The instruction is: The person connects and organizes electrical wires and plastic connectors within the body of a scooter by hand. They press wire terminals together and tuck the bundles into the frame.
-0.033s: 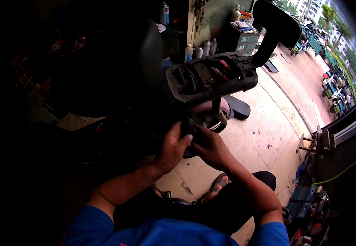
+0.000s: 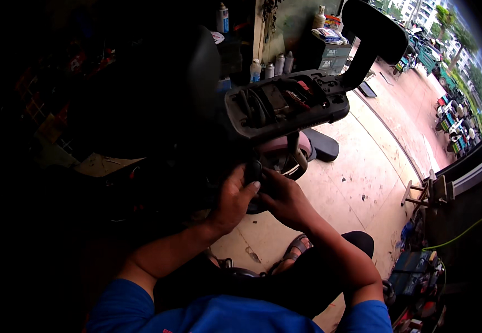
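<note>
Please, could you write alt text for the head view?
Two bare hands meet at a dark, unclear part below a black tray of cables. Behind are spray cans; beyond the pale floor, vehicles stand outdoors in daylight.

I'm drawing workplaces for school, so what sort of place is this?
Probably a repair workshop: a scooter-like vehicle has its cables uncovered, spray-style cans stand beyond it, and more vehicles are parked outside.
</note>
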The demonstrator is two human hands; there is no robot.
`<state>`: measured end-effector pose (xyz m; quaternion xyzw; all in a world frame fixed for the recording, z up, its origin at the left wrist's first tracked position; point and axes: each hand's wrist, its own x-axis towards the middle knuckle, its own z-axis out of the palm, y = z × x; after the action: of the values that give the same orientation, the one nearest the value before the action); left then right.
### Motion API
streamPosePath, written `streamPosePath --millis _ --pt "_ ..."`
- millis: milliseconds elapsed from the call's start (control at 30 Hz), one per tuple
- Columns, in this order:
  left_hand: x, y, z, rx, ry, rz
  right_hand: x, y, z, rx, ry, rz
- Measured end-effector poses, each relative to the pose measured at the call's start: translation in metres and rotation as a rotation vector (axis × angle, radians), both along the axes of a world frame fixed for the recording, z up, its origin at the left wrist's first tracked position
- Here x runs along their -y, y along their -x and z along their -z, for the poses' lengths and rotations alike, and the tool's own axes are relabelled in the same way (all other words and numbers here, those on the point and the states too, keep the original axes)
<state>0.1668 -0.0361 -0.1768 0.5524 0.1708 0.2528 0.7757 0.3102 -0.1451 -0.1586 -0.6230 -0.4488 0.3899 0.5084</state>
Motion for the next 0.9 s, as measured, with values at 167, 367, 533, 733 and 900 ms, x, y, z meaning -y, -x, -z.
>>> streamPosePath --millis 167,367,533,733,900 --pt "-0.004 0.001 -0.003 -0.017 0.132 0.023 0.001 0.004 -0.005 0.066 0.035 0.028" --pt "-0.007 0.003 -0.005 0.033 0.298 0.03 0.002 0.005 -0.006 0.238 0.039 0.033" --pt "-0.008 0.001 -0.004 0.052 0.322 0.032 0.001 0.007 -0.008 0.243 0.072 0.012" --pt "-0.008 0.002 0.0 -0.017 0.289 -0.025 0.001 0.011 -0.012 0.256 0.139 -0.012" --pt "-0.006 0.0 -0.003 -0.052 0.231 -0.067 0.003 0.013 -0.014 0.288 0.106 -0.025"
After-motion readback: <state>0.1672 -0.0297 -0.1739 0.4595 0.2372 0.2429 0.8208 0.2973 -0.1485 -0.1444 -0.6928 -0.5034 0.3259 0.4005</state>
